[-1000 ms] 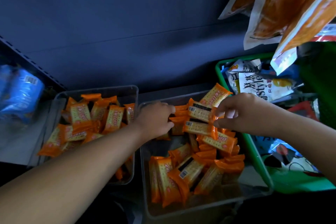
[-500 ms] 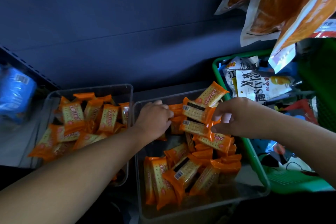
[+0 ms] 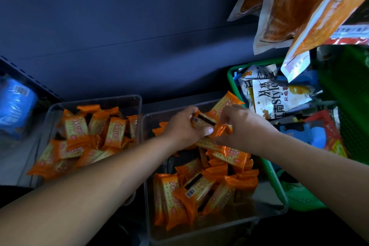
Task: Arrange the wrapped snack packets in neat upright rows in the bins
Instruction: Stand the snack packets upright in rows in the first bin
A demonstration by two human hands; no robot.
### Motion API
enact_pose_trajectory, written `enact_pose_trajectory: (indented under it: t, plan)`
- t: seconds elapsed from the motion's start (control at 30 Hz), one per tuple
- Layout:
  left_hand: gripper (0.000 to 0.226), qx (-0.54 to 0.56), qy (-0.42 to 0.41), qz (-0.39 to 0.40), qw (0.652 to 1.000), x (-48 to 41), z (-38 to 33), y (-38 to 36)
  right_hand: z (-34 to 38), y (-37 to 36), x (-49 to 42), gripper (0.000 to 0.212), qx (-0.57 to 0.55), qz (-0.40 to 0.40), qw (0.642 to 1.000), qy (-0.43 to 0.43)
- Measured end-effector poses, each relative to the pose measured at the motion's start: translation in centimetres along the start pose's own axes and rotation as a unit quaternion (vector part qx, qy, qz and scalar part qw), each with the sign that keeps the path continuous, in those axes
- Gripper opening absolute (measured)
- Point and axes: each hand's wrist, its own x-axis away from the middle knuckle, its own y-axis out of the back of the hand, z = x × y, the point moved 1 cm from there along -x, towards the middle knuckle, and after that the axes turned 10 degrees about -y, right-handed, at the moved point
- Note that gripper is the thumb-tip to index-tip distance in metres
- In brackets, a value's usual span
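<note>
Dark blue panelling (image 3: pixel 139 26) rises behind two clear plastic bins standing side by side, with a green basket (image 3: pixel 231 74) of mixed snack bags just to the right and big orange pouches (image 3: pixel 289 6) hanging above it. Both hands meet over the back of the right-hand bin (image 3: pixel 219 229). The left hand (image 3: pixel 183 128) and the right hand (image 3: pixel 241 124) share one orange biscuit packet (image 3: pixel 203 122). Each grip is closed on it, the left curled round one end and the right pinching the crimped end opposite.

That packet lies barcode side up, its long axis running roughly across the bin from left to right and dipping a little toward the right. To my eye this is the squaring-up step, getting one packet oriented before it is placed. Next it wants turning on end and seating at the back wall, which calls for clearing space among the loose packets (image 3: pixel 225 154) beneath. The front cluster (image 3: pixel 179 195) leans every which way, and the left-hand bin (image 3: pixel 95 99) holds a jumbled heap (image 3: pixel 89 136), so most of the job looks ahead.
</note>
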Motion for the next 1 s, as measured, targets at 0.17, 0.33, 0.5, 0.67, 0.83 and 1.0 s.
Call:
enact_pose_trajectory:
  t: [0.17, 0.33, 0.5, 0.67, 0.83, 1.0]
  plan:
    - [0.042, 0.153, 0.025, 0.004, 0.988, 0.5, -1.1, 1.3, -0.5, 1.1, 0.2, 0.045, 0.007, 0.004, 1.0, -0.018]
    - [0.028, 0.11, 0.033, -0.086, 0.99, 2.7, -2.3, 6.3, 0.8, 0.7, 0.9, 0.035, 0.032, -0.011, 0.998, 0.044]
    - [0.016, 0.105, 0.026, -0.076, 0.991, 7.2, -2.7, 11.1, 3.2, -2.6, 0.3, 0.045, 0.157, 0.02, 0.984, 0.082]
    - [0.029, 0.169, 0.027, -0.079, 0.982, 11.1, -2.8, 12.0, 3.6, -1.5, 0.0, 0.034, 0.099, 0.028, 0.993, 0.059]
    - [0.037, 0.212, 0.036, -0.101, 0.971, 12.0, -2.4, 11.2, 3.4, 1.2, 1.2, 0.024, -0.315, 0.064, 0.946, -0.042]
    - [0.035, 0.23, 0.007, -0.172, 0.958, 11.6, -2.4, 10.7, 3.7, 3.3, 1.9, 0.023, -0.574, 0.239, 0.779, -0.076]
